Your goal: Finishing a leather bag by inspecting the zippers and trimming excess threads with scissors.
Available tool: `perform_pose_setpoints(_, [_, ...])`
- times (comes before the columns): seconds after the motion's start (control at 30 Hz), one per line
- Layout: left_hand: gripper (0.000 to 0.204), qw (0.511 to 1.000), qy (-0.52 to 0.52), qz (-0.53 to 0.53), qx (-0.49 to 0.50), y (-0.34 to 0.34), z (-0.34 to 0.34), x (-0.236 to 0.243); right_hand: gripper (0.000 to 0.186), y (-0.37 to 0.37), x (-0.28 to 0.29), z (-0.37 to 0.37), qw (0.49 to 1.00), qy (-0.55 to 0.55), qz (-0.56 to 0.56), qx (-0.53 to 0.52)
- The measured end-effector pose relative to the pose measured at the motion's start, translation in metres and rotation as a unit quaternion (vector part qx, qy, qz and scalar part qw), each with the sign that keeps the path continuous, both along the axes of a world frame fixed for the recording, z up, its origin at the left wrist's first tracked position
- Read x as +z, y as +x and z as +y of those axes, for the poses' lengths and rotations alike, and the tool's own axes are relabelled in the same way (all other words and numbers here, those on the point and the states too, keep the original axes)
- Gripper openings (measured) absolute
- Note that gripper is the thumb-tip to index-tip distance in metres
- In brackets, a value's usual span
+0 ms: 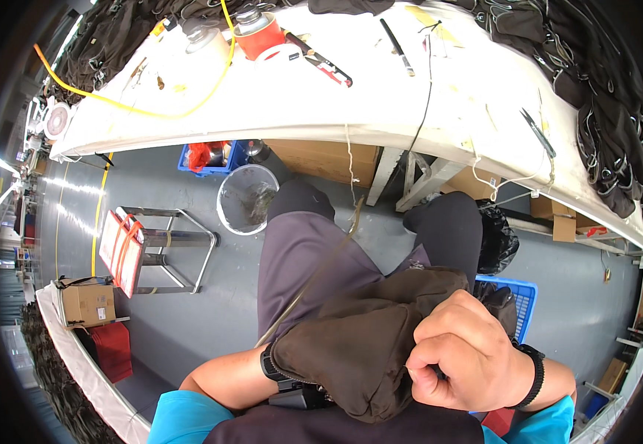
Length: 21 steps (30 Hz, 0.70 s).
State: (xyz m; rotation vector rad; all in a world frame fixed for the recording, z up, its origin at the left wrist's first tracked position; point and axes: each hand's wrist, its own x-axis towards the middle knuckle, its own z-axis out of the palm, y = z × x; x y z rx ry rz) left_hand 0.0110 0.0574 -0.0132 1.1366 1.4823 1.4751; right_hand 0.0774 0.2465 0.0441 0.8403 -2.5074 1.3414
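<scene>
**Grey-floored workshop (162, 348), white bench (321, 96) above: dark brown fabric pouch (351, 344) in the lap**

Dark garment-like cloth (617, 126) is heaped at the bench's upper right end; a red tin (258, 37) and a flat brush (397, 48) lie along its top, at the upper centre of the frame. A metal-legged stool (181, 248) stands at centre left, and a white bucket (225, 218) near the middle.

The pouch sits at lower centre, over the thighs and close to the torso. The step in hand seems to be handling or shaping its cloth. The next move, I judge, calls for the pouch to be kept steady from the left while the right fingers work at its right side.

The left forearm (225, 377) enters from the lower left, its wrist, with a black watch (268, 364), against the pouch. The left hand is hidden in or behind the cloth, so its grip cannot be told. The right hand (469, 355) comes in from the lower right, back of the hand upward, fingers curled tightly and thumb tucked against them, overlapping the pouch's right edge; whether it pinches anything cannot be told. A thin tan strip (314, 277), blurred, slants above the left wrist.
</scene>
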Motion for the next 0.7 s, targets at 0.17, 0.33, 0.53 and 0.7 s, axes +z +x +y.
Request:
perform_pose_setpoints(0.17, [0.036,1.0,0.003,0.013,0.012,-0.003,0.004,0.005,0.022,0.002,-0.01,0.004,0.998,-0.049,-0.033,-0.002])
perform_pose_setpoints(0.33, [0.036,0.999,0.008,0.03,0.027,-0.006,0.005,0.013,0.018,0.0,-0.006,0.008,0.997,-0.067,-0.044,-0.007])
perform_pose_setpoints(0.53, [0.036,0.992,0.04,0.039,0.109,-0.001,0.009,0.018,0.037,0.005,-0.012,0.018,0.99,-0.097,-0.1,-0.031])
perform_pose_setpoints(0.7, [0.038,0.926,-0.153,0.344,0.038,-0.021,-0.001,0.026,0.055,0.014,-0.032,0.007,0.992,-0.046,-0.042,-0.109])
